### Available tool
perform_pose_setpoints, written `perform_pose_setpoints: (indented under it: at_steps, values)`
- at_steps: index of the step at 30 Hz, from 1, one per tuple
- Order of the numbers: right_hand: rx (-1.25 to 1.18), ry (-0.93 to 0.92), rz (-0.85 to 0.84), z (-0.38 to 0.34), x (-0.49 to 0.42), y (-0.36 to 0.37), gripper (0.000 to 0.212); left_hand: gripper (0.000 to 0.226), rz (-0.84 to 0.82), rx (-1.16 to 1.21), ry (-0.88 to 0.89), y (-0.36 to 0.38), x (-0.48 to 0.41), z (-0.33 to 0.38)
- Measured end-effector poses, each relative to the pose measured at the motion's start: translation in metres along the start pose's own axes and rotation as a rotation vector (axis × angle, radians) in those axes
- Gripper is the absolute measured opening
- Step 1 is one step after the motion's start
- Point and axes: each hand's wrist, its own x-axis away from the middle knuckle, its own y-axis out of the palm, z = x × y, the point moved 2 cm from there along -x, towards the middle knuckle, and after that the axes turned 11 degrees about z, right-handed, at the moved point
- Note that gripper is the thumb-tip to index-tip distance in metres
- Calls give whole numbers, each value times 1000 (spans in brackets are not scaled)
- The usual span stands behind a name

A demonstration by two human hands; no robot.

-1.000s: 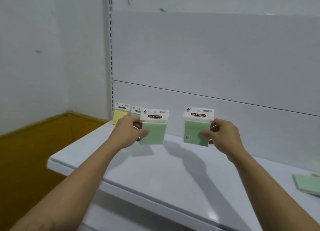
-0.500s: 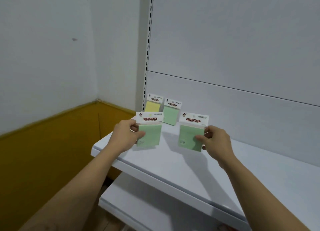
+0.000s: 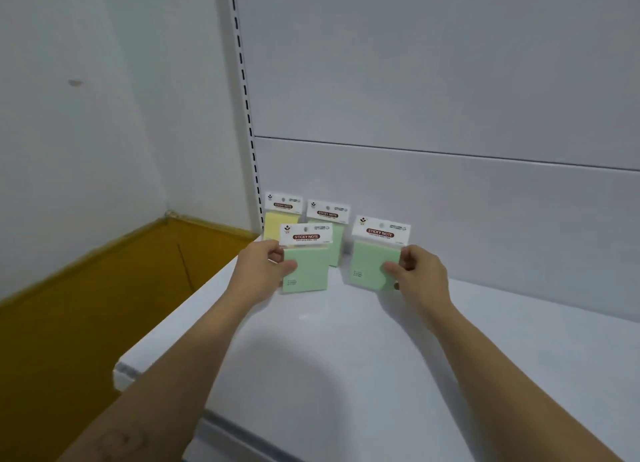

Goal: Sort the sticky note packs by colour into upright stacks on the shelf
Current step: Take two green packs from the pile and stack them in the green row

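My left hand (image 3: pixel 260 268) grips a green sticky note pack (image 3: pixel 309 267) by its left edge, held upright over the white shelf (image 3: pixel 346 357). My right hand (image 3: pixel 417 275) pinches a second green sticky note pack (image 3: pixel 370 260) by its right edge, also upright. Behind them, against the shelf's back panel, a yellow pack (image 3: pixel 278 215) stands at the far left. Beside it stands a third green pack (image 3: pixel 332 226), partly hidden by the one in my left hand.
The shelf's left end (image 3: pixel 119 375) drops off to a yellow-brown floor (image 3: pixel 86 305). A slotted upright rail (image 3: pixel 244 97) runs up the back left corner, next to a white wall (image 3: pixel 86 97). A lower shelf edge (image 3: pixel 221 437) shows below.
Both hands have carried their green packs closer to the standing yellow and green packs at the shelf's back left corner. The view has shifted left and nearer.
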Motion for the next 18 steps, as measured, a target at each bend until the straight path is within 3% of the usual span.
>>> perform_pose_setpoints:
  at_steps: [7,12,18]
  values:
    - [-476,208,-12,28,-6,11,24,10,27,-23,43,35,-30,6]
    - [-248,30,22,20,-3,14,20,16,57,40,84,50,-46,6]
    - [-146,-33,47,20,-4,16,20,27,126,63,163,62,-55,-7]
